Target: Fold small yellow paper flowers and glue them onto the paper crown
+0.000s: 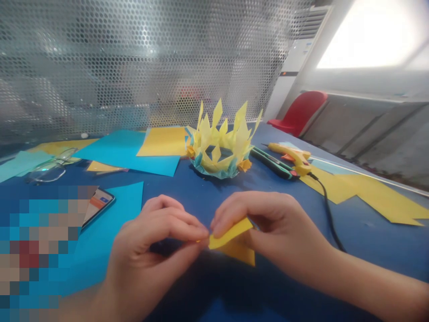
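A small folded piece of yellow paper (231, 237) is held up between my two hands, above the blue table. My left hand (150, 250) pinches its left tip between thumb and fingers. With the fingers over the top and the thumb behind, my right hand (268, 223) grips the wider end, where two flaps stand apart. Beyond my hands stands a paper crown (221, 152) with pale yellow points, a light blue base and small orange pieces at its sides.
Blue sheets (114, 150) and an orange-yellow sheet (162, 141) lie at the back left, near eyeglasses (47, 172) and a phone (98, 203). To the right are a yellow glue gun (291, 156) with a black cord, a green-and-black cutter (275, 164) and yellow paper (385, 197). Perforated metal (134, 67) rises behind.
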`<control>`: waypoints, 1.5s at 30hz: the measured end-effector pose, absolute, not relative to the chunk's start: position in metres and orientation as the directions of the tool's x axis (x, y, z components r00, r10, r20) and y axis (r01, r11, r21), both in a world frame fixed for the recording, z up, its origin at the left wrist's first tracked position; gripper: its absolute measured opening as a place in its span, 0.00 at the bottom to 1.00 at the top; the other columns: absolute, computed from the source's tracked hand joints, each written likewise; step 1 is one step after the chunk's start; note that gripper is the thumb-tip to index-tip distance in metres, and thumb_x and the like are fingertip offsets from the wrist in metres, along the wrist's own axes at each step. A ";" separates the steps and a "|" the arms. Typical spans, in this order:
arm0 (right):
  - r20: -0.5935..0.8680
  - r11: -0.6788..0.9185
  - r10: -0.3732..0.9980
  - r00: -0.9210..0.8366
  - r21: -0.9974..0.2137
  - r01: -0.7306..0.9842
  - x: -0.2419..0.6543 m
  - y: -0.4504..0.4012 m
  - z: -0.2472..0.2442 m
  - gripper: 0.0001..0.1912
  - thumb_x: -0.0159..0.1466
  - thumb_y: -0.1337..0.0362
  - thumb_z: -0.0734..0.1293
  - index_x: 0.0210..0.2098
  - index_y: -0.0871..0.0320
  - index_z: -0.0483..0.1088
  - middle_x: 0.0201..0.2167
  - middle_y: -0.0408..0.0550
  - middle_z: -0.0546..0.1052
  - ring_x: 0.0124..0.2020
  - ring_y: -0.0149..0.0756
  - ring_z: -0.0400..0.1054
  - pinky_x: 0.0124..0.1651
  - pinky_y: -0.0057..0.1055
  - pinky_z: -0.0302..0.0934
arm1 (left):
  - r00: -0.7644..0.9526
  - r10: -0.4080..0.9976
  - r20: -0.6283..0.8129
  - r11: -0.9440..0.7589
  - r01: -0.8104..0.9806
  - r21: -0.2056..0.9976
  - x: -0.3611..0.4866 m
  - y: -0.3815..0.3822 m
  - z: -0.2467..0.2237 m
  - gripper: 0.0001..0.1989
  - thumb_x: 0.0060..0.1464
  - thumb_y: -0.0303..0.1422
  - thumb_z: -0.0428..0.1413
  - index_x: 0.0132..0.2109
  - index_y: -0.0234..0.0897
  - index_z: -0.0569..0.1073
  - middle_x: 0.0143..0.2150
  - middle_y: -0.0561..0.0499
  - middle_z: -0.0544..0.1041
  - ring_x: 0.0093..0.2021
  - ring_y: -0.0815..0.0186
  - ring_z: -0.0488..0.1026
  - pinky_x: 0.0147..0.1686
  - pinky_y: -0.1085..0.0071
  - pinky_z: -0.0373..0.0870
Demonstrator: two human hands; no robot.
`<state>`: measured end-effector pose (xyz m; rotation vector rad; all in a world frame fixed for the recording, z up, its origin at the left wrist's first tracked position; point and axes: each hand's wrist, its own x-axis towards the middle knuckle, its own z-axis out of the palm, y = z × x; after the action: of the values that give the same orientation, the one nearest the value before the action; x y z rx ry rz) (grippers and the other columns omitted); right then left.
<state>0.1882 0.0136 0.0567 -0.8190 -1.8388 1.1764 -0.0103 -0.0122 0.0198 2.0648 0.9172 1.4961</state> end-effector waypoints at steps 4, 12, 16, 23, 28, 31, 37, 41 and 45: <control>0.264 0.338 0.847 -0.462 -0.937 0.084 0.186 0.012 0.056 0.08 0.55 0.75 0.71 0.26 0.56 0.80 0.27 0.43 0.81 0.29 0.30 0.76 0.32 0.20 0.71 | 0.254 0.721 0.645 -0.693 0.282 0.664 -0.011 -0.012 0.022 0.10 0.52 0.21 0.63 0.37 0.42 0.78 0.30 0.57 0.82 0.31 0.68 0.73 0.38 0.66 0.69; 0.301 0.426 0.814 -0.496 -0.891 0.159 0.191 0.016 0.054 0.13 0.55 0.79 0.70 0.30 0.56 0.80 0.29 0.42 0.81 0.31 0.29 0.76 0.35 0.20 0.69 | 0.203 0.737 0.645 -0.675 0.283 0.682 -0.012 -0.010 0.019 0.13 0.50 0.17 0.61 0.33 0.43 0.78 0.29 0.57 0.82 0.31 0.67 0.74 0.36 0.67 0.71; 0.321 0.436 0.808 -0.494 -0.890 0.134 0.191 0.015 0.054 0.12 0.55 0.79 0.69 0.28 0.56 0.79 0.28 0.43 0.81 0.30 0.30 0.75 0.35 0.21 0.70 | 0.201 0.738 0.644 -0.673 0.275 0.686 -0.011 -0.011 0.019 0.11 0.51 0.19 0.62 0.32 0.43 0.77 0.30 0.56 0.83 0.31 0.66 0.74 0.38 0.65 0.71; 0.366 0.527 0.758 -0.540 -0.832 0.176 0.190 0.016 0.056 0.11 0.56 0.76 0.70 0.32 0.55 0.80 0.29 0.43 0.82 0.31 0.31 0.76 0.36 0.22 0.70 | 0.274 0.727 0.630 -0.687 0.311 0.657 -0.012 -0.008 0.022 0.12 0.49 0.17 0.61 0.31 0.42 0.78 0.26 0.56 0.81 0.29 0.67 0.72 0.33 0.68 0.71; 0.399 0.590 0.723 -0.563 -0.782 0.204 0.194 0.017 0.058 0.12 0.56 0.79 0.68 0.30 0.56 0.79 0.29 0.43 0.82 0.32 0.30 0.76 0.37 0.21 0.70 | 0.230 0.725 0.649 -0.686 0.318 0.654 -0.013 -0.008 0.020 0.12 0.50 0.19 0.61 0.32 0.43 0.78 0.27 0.55 0.82 0.29 0.65 0.73 0.33 0.66 0.71; 0.407 0.585 0.728 -0.552 -0.789 0.189 0.195 0.016 0.058 0.12 0.56 0.79 0.67 0.29 0.57 0.78 0.29 0.43 0.81 0.31 0.29 0.76 0.36 0.19 0.69 | 0.241 0.724 0.647 -0.688 0.315 0.654 -0.013 -0.010 0.019 0.12 0.50 0.19 0.62 0.33 0.43 0.78 0.28 0.55 0.82 0.30 0.65 0.73 0.34 0.66 0.71; 0.389 0.539 0.754 -0.529 -0.826 0.161 0.193 0.014 0.056 0.11 0.57 0.79 0.68 0.28 0.58 0.78 0.28 0.43 0.79 0.30 0.28 0.75 0.34 0.18 0.69 | 0.234 0.728 0.644 -0.684 0.312 0.659 -0.011 -0.010 0.021 0.11 0.51 0.20 0.63 0.33 0.43 0.78 0.29 0.56 0.82 0.31 0.66 0.73 0.36 0.65 0.70; 0.414 0.587 0.702 -0.580 -0.797 0.141 0.192 0.015 0.054 0.10 0.58 0.79 0.69 0.31 0.58 0.79 0.30 0.45 0.81 0.32 0.29 0.76 0.37 0.19 0.69 | 0.285 0.720 0.632 -0.693 0.332 0.640 -0.012 -0.009 0.021 0.10 0.51 0.21 0.63 0.34 0.43 0.78 0.29 0.56 0.82 0.31 0.66 0.73 0.37 0.65 0.69; 0.423 0.625 0.692 -0.585 -0.757 0.192 0.194 0.017 0.053 0.09 0.59 0.77 0.69 0.33 0.59 0.79 0.31 0.45 0.81 0.33 0.29 0.76 0.37 0.19 0.69 | 0.264 0.725 0.636 -0.686 0.358 0.633 -0.013 -0.009 0.019 0.10 0.51 0.21 0.64 0.31 0.42 0.77 0.28 0.59 0.82 0.31 0.69 0.71 0.37 0.69 0.69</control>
<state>0.1945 0.0172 0.0529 -0.6892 -2.1135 0.8728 -0.0134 -0.0094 0.0192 2.1785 0.9866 1.3960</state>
